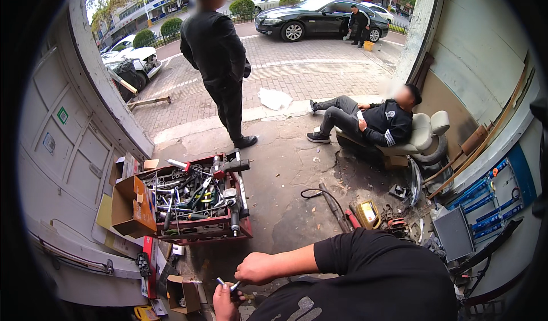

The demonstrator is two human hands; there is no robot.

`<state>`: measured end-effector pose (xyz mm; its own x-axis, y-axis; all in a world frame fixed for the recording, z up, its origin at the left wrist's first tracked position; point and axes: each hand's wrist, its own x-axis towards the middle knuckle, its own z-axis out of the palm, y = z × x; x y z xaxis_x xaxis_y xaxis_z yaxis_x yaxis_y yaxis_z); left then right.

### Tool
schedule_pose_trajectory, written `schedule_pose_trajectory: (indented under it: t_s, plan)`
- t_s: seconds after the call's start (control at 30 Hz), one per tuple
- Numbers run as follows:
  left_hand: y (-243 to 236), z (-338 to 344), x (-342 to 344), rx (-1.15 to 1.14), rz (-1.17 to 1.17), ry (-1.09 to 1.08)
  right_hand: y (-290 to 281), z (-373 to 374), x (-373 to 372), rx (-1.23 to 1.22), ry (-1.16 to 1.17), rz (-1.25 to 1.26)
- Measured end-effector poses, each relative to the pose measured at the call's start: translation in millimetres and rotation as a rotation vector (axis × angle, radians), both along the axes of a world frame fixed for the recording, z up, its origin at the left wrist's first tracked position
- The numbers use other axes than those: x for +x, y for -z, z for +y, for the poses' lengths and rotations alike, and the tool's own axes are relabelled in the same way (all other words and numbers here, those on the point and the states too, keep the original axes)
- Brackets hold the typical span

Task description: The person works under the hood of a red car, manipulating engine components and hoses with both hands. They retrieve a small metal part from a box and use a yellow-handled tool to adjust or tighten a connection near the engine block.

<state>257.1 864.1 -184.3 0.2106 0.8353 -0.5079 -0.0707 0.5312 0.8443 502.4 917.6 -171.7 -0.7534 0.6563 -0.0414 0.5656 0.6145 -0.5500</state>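
My left hand (225, 304) is at the bottom edge, its fingers closed round a small shiny metal piece (234, 287) with a short silver end. Its exact kind is too small to tell. Just above and to the right, my right hand (256, 268) is curled in a fist right beside that piece. What its fingers hold, if anything, is hidden. Ahead of both hands stands a red tool cart (211, 231) heaped with wrenches, sockets and pliers (197, 192). A cordless impact wrench (231, 166) lies on its far right corner.
An orange cardboard box (134, 207) sits on the cart's left side; an open carton (182, 294) is below it. A person stands (220, 58) at the doorway; another reclines on a beige car seat (422, 132). A yellow case (368, 214) and loose parts lie on the right floor.
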Motion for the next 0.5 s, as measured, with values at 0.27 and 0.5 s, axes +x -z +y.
schedule_pose_trajectory:
  t_s: [0.27,0.5]
  plan:
    - [3.0,-104.1,-41.2,-0.089,-0.069,-0.6,-3.8,-24.2,-75.2,-0.082,-0.311,0.019]
    - [26.3,-245.8,-52.6,-0.004,-0.119,-0.93,-6.7,-104.9,-143.8,-0.121,-0.602,-0.028]
